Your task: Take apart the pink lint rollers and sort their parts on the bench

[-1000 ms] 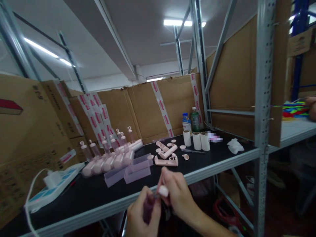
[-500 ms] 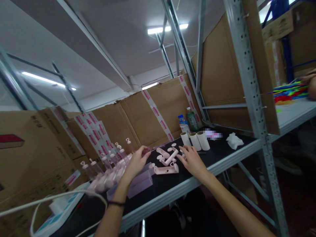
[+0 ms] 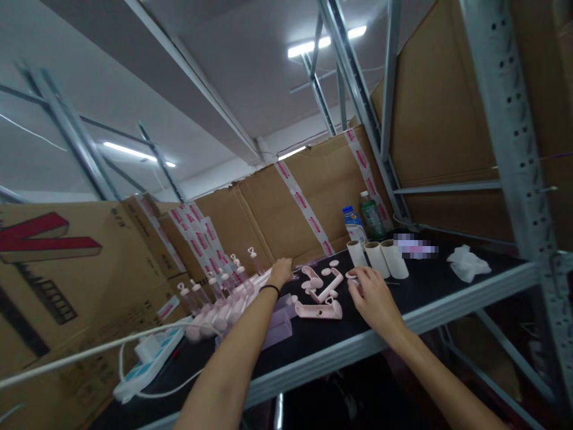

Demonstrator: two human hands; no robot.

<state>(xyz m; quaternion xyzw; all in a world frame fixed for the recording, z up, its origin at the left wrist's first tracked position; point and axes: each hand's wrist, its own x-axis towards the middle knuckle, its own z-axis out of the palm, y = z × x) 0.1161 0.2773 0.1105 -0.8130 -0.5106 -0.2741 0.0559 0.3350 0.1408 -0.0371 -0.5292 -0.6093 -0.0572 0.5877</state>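
a power strip (image 3: 147, 365) lies at the left end of the black desk (image 3: 430, 288), with one white cable running off it. beside it stand about seven small clear bottles (image 3: 222, 278) with pink tops, though the blur makes the count rough, and in front of them is a row of pink tubes (image 3: 215, 315) lying side by side. two clear purple boxes (image 3: 280, 325) sit just right of the tubes.

the left hand (image 3: 281, 272), with a dark band (image 3: 268, 289) on its wrist, reaches over the boxes to the far edge of the desk by the cardboard wall (image 3: 268, 209). its fingers are turned away, so i cannot tell whether its grip is closed on anything.

three long pink parts (image 3: 319, 309) lie between the two hands, with a few round pink discs (image 3: 333, 263) among them. the right hand (image 3: 373, 294) rests palm down on the desk just beside them, its grip apart and holding nothing, fingertips touching one small pink cap (image 3: 351, 276).

behind it stand three cardboard rolls (image 3: 375, 258) in a row and two drink bottles (image 3: 356, 222). one crumpled white tissue (image 3: 468, 263) lies well apart on the right.
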